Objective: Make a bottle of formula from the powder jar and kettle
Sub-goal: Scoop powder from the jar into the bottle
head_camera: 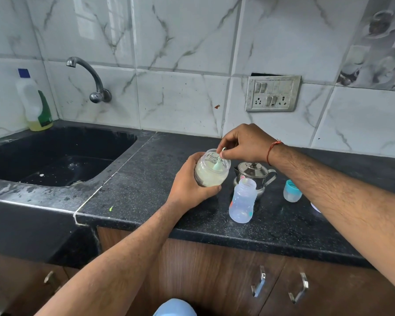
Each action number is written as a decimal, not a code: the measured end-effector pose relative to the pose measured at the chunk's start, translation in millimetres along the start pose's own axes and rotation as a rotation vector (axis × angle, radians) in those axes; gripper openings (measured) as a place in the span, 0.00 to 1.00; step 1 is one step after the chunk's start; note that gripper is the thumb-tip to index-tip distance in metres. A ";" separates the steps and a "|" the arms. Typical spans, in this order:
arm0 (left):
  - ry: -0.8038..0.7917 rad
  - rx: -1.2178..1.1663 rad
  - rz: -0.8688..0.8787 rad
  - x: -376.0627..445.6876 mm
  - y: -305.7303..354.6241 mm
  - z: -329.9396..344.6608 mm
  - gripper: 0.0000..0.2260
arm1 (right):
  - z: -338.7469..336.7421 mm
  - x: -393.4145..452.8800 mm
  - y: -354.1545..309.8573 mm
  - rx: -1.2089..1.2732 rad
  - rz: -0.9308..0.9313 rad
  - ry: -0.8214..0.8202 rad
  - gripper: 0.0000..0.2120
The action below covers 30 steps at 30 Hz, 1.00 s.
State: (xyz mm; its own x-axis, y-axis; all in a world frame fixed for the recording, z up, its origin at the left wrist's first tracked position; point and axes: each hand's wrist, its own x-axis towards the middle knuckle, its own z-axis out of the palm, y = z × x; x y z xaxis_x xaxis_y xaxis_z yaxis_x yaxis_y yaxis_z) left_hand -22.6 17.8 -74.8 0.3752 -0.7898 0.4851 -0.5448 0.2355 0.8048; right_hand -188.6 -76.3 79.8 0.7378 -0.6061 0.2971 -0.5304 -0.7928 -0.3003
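Head view, kitchen worktop, items entered largest first.

Black granite counter (146, 192): bears every task item, right of the sink (55, 156).

Steel kettle (253, 175): lidded, standing on the counter just behind the bottle and under the right forearm. Judged the heaviest piece, rigid, possibly hot; the side handle is the sensible place to take it.

Baby bottle (242, 201): translucent plastic, open-mouthed, upright near the counter's front edge, apart from both hands. Judged light and easily tipped; it would want steadying round the waist when powder or water goes in.

Powder jar (211, 168): clear, lid off, pale powder inside, held tilted above the counter left of the kettle. Judged rigid and smooth-sided, moderately light; a wrap round the lower body suits it.

Bottle cap (292, 190): blue-topped, on the counter right of the kettle.

Scoop (218, 161): pale green, thin-handled, bowl down inside the jar. Judged very light; powder would spill if it is jolted.

Left hand (192, 183): fingers and thumb curled round the jar's lower body, forearm reaching up from the lower left.

Right hand (244, 142): poised over the jar mouth, wrist arched, fingertips pinching the scoop's handle end.
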 end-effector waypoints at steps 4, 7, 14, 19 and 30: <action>0.013 0.008 0.024 -1.9 2.6 -0.9 0.41 | 1.8 -9.1 -4.2 -0.070 -0.050 0.034 0.05; 0.016 0.012 0.031 -1.8 3.2 0.2 0.42 | 8.1 -15.1 -5.6 -0.244 -0.172 0.089 0.10; 0.015 0.022 0.042 -2.8 1.9 0.5 0.42 | 21.8 -23.5 -8.4 -0.521 -0.288 0.057 0.09; -0.001 0.040 0.058 -4.0 2.2 0.3 0.42 | 21.7 -28.0 -6.9 -0.295 -0.125 0.022 0.08; -0.007 0.018 0.018 -2.8 3.5 -0.7 0.44 | 19.6 -8.8 5.1 0.331 0.185 0.045 0.04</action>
State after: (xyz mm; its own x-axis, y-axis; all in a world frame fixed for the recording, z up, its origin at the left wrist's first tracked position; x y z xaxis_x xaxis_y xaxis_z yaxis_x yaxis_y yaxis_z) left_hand -25.1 21.3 -73.1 0.3597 -0.7894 0.4974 -0.5651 0.2399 0.7894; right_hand -189.7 -73.8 57.8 0.6189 -0.7454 0.2477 -0.4840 -0.6103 -0.6271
